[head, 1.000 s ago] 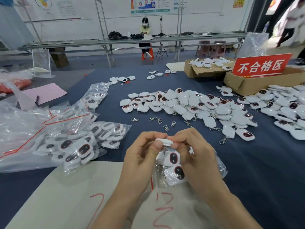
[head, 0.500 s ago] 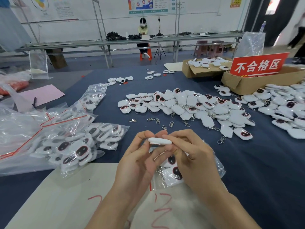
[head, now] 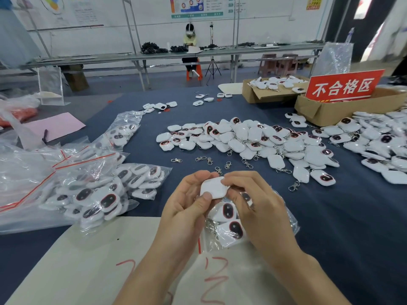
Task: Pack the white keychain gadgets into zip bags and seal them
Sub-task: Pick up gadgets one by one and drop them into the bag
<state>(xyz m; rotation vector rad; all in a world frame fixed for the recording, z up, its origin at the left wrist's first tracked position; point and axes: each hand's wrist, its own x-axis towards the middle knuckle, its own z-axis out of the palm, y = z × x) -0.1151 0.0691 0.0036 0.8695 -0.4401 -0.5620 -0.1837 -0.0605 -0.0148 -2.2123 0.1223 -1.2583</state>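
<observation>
Surface: a counter covered in matte dark blue cloth. A pale off-white sheet with red scrawled marks lies at its near edge.
Room: white wall with posters. A long grey metal bench stands at the back, with a seated person behind it.

On the cloth: a wide heap of loose white rounded-square plastic keychain gadgets lies mid-counter, several showing a dark oval window ringed in red. Small silver metal clasps lie loose just in front of the heap. At left are clear crinkled zip bags with red seal strips, filled with gadgets. At far right a brown cardboard box carries a red sign with white characters.

Task item: one held white gadget is above a clear part-filled zip bag, which lies beneath the hands at the sheet's far edge. The left hand presses its thumb on the gadget's lower edge, fingers curled behind. The right hand pinches the gadget's right edge with its fingertips.

Change against half a second earlier: the gadget was edge-on, a thin sliver. It is now tipped so its plain broad face shows. Both hands are in the same spot over the bag.

Materials: the gadget shell is glossy and smooth with rounded corners. The bag film is thin, shiny and wrinkled.
</observation>
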